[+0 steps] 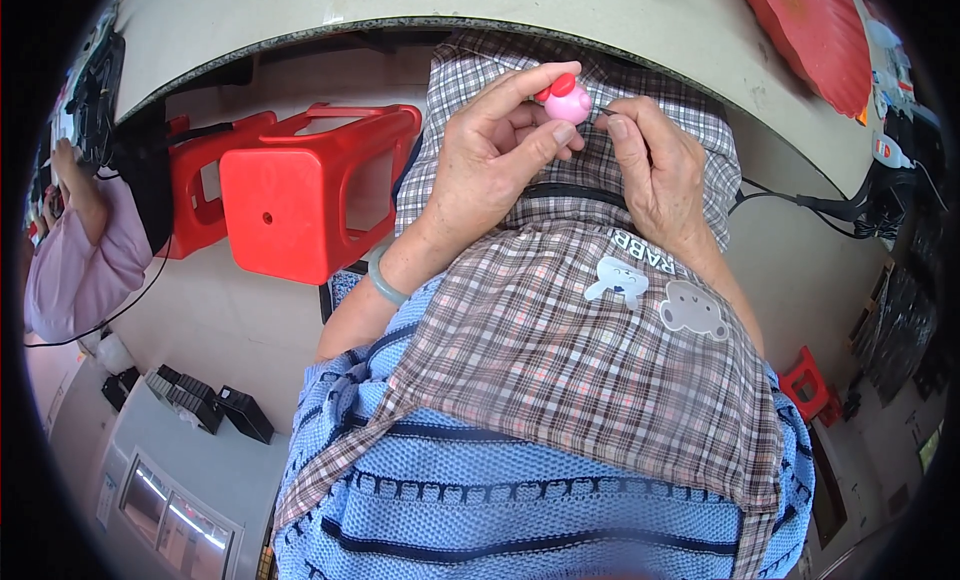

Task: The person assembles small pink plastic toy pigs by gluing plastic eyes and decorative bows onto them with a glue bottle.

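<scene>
Between the thumb and fingers of my left hand [500, 150] is a small pink round figurine [568, 107] with glossy red parts on its upper left side. My right hand [655, 165] is closed in a pinch just to the right of it. A thin dark tool tip [604, 111] pokes out of that pinch toward the figurine's side; the rest of the tool is hidden by my fingers, so its kind is unclear. Both hands are above my lap, over a checked apron [590, 340].
Ahead curves the edge of a pale tabletop [400, 5], with a red leaf-shaped tray [825, 50] at its far right. Red plastic stools [270, 215] stand to my left. Beyond them is another person's pink sleeve [95, 260]. Black cables [800, 202] hang at the right.
</scene>
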Demonstrator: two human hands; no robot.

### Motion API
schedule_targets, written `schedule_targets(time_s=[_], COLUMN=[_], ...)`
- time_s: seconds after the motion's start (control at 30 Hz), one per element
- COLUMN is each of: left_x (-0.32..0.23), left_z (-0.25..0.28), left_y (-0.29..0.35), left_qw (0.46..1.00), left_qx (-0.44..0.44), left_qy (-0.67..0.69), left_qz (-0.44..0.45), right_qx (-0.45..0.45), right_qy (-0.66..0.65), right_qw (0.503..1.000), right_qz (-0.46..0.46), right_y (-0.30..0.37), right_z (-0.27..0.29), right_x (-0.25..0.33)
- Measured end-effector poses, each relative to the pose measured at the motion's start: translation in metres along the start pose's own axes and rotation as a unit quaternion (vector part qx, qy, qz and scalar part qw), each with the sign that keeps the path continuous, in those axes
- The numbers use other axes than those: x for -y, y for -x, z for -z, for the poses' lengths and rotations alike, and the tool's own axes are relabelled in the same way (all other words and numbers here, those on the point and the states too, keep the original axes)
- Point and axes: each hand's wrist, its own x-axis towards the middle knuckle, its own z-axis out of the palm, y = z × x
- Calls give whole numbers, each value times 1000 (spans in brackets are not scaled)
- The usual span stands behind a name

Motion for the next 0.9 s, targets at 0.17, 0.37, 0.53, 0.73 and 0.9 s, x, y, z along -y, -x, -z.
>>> schedule_targets(time_s=[0.17,0.37,0.53,0.73,0.9], left_x=[1,0,6,4,5], left_z=[2,0,2,-1,0], left_y=[1,1,1,0,1], left_qw=[999,999,1000,1000,1000], left_qx=[1,-16,-3,-19,-20], left_qy=[28,15,0,16,1], left_qz=[32,48,15,0,-2], right_qx=[-2,-1,-9,-12,-13], right_qy=[36,69,92,84,86], right_qw=[999,997,994,995,995], right_qz=[16,29,62,56,52], right_y=[-1,-2,0,0,-1], right_z=[0,0,-1,1,0], right_x=[2,3,1,2,1])
